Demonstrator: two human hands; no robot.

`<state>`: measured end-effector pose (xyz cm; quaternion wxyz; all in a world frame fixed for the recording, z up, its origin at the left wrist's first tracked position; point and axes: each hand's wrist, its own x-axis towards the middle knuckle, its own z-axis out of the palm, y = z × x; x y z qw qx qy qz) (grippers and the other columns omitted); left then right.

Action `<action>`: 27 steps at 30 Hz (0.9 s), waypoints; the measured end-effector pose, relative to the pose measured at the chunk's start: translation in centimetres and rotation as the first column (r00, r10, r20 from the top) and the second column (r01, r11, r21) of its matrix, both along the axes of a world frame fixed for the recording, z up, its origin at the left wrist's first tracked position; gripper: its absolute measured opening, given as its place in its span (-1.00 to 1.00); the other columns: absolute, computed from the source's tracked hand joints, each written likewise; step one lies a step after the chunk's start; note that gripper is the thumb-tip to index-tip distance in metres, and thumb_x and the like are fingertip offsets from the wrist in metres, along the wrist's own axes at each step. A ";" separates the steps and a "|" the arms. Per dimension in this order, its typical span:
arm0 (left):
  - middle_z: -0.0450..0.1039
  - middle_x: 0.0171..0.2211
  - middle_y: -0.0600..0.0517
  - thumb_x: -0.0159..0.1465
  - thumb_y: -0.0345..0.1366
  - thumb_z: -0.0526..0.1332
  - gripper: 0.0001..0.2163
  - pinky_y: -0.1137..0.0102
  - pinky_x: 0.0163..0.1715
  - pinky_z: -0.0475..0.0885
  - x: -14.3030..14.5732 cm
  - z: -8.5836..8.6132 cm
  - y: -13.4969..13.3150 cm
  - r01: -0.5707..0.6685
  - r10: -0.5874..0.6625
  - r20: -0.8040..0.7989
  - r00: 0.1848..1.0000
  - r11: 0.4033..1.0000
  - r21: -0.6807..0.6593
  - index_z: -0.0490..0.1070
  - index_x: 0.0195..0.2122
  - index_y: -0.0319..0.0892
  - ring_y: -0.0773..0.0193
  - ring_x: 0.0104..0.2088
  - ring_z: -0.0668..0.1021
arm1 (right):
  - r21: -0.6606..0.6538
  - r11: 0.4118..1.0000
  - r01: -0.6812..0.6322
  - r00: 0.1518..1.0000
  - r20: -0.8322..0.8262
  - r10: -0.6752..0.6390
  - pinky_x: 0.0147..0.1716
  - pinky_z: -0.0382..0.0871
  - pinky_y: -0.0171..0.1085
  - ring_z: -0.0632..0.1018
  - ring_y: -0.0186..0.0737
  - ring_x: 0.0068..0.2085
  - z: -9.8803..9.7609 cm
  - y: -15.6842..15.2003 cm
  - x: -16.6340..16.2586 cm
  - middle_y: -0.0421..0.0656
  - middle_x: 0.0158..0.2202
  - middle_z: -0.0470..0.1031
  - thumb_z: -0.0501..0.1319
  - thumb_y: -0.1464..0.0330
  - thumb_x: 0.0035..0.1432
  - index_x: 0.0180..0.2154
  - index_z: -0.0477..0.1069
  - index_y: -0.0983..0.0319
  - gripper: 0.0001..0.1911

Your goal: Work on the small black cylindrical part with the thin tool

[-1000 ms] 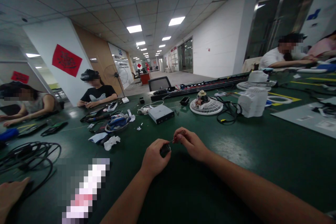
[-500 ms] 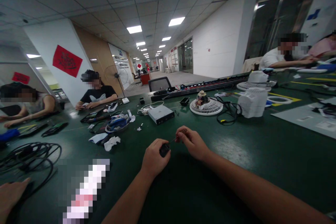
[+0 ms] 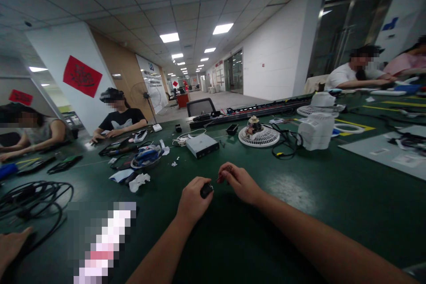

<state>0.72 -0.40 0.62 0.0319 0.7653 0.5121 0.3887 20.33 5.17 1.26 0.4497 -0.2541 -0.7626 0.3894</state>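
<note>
1. Left hand (image 3: 194, 199): closed around the black part (image 3: 206, 190). I see one end of the part exposed on the side facing the right hand.
2. Right hand (image 3: 239, 182): fingers curled, thumb and fingertips drawn in to a narrow pinch. A small piece (image 3: 218, 180) shows at the fingertips; it is too small to identify from here.
3. Clearance: a short gap separates the black part from the right fingertips. Both hands are over the green table (image 3: 333, 213).
4. Beyond the hands: a grey drive (image 3: 203, 144) lies flat. Farther back stands a small black tray (image 3: 232, 129).
5. Right of the tray: a round white slotted guard (image 3: 259, 138) carries an exposed motor (image 3: 254, 127). A black cord (image 3: 288, 150) lies between the guard and a white housing (image 3: 316, 132).
6. Left of the hands: crumpled tissue (image 3: 139, 182) lies on the table.
7. Lower left: another person's hand (image 3: 15, 246) is near coiled cables (image 3: 33, 195).
</note>
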 end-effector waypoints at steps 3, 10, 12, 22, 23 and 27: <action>0.57 -0.19 -0.01 0.14 -0.49 0.31 -0.75 0.24 -0.11 0.51 0.0 0.0 0.0 -0.006 0.006 -0.003 1.000 1.000 0.001 0.51 -0.14 -0.15 0.14 -0.16 0.60 | 0.000 1.000 -0.021 1.000 -0.009 0.021 -0.34 0.38 -0.27 0.59 -0.21 -0.32 0.0 0.0 0.1 -0.14 -0.37 0.57 0.06 0.14 0.38 -0.22 0.35 0.21 -0.71; 0.56 -0.18 -0.01 0.15 -0.50 0.30 -0.73 0.24 -0.09 0.51 -0.1 0.0 0.0 0.011 -0.012 -0.022 1.000 0.999 -0.035 0.51 -0.12 -0.13 0.14 -0.16 0.60 | 0.020 0.999 -0.033 0.999 0.033 0.033 -0.30 0.39 -0.28 0.58 -0.23 -0.31 0.2 -0.1 0.0 -0.16 -0.37 0.57 0.06 0.19 0.39 -0.23 0.35 0.21 -0.75; 0.57 -0.17 -0.02 0.15 -0.50 0.30 -0.72 0.24 -0.08 0.50 -0.1 -0.1 0.0 0.008 -0.009 -0.024 1.000 0.999 -0.039 0.51 -0.11 -0.14 0.14 -0.15 0.60 | 0.046 0.999 -0.013 0.998 0.061 0.011 -0.30 0.38 -0.28 0.58 -0.23 -0.33 0.4 -0.3 0.0 -0.17 -0.37 0.56 0.05 0.21 0.39 -0.23 0.35 0.21 -0.77; 0.58 -0.13 -0.03 0.14 -0.50 0.29 -0.69 0.21 -0.02 0.49 -0.1 -0.1 0.2 -0.058 0.054 -0.054 0.997 0.995 -0.085 0.53 -0.07 -0.16 0.13 -0.10 0.60 | 0.455 0.851 0.260 0.937 0.092 -0.336 -0.16 0.32 -0.21 0.43 -0.17 -0.20 1.2 -0.3 0.6 -0.10 -0.26 0.41 0.04 0.44 0.35 -0.22 0.37 0.21 -0.85; 0.58 -0.13 -0.03 0.15 -0.49 0.29 -0.69 0.22 -0.03 0.49 -0.1 -0.2 0.2 -0.065 0.060 -0.057 0.997 0.994 -0.083 0.53 -0.07 -0.16 0.13 -0.11 0.60 | 0.462 0.853 0.245 0.916 0.178 -0.359 -0.14 0.32 -0.19 0.43 -0.15 -0.17 1.0 -0.1 0.6 -0.09 -0.23 0.41 0.07 0.45 0.33 -0.20 0.41 0.21 -0.84; 0.58 -0.13 -0.03 0.15 -0.48 0.29 -0.70 0.21 -0.03 0.50 -0.3 -0.4 0.3 -0.093 0.089 -0.058 0.994 0.993 -0.072 0.54 -0.08 -0.15 0.12 -0.12 0.60 | 0.421 0.895 0.149 0.777 0.509 -0.369 -0.11 0.32 -0.12 0.44 -0.04 -0.11 -0.1 0.5 0.1 -0.06 -0.17 0.46 0.29 0.33 0.20 -0.16 0.56 0.16 -0.84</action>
